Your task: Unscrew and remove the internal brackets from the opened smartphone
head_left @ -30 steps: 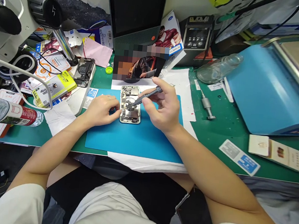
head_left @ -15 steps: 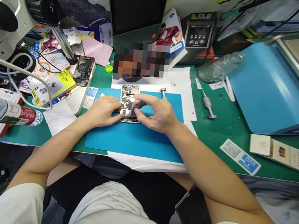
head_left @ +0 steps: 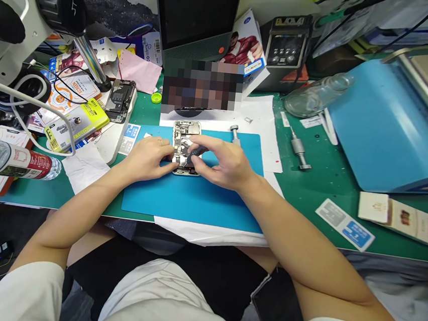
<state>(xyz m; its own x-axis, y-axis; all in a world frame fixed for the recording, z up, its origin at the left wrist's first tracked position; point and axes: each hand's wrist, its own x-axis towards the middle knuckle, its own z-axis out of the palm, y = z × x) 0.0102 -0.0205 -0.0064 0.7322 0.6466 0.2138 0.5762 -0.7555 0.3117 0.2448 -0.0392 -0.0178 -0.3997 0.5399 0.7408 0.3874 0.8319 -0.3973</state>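
An opened smartphone [head_left: 189, 128], its inner boards showing, lies on the blue mat [head_left: 190, 203]. My left hand [head_left: 149, 158] holds the phone's left edge, the thumb near its lower part and the fingers curled alongside. Pinched between thumb and index finger of my right hand [head_left: 225, 164] is a small dark tool [head_left: 197, 152]. Its thin tip points down into the phone's lower middle, over a pale piece. Whether it is a pair of tweezers or a pry tool, I cannot tell. The fingers hide part of the phone's right side.
A metal screwdriver [head_left: 298, 151] lies to the right, another [head_left: 235, 132] behind my right hand. A glass jar [head_left: 313, 97] and blue sheet [head_left: 368, 130] stand further right. At left are a second opened phone [head_left: 120, 101], a yellow battery box [head_left: 77, 124] and a bottle [head_left: 20, 160].
Almost nothing differs. The dark tool and my right fingertips have shifted very slightly over the phone; my left hand stays on the phone's edge.
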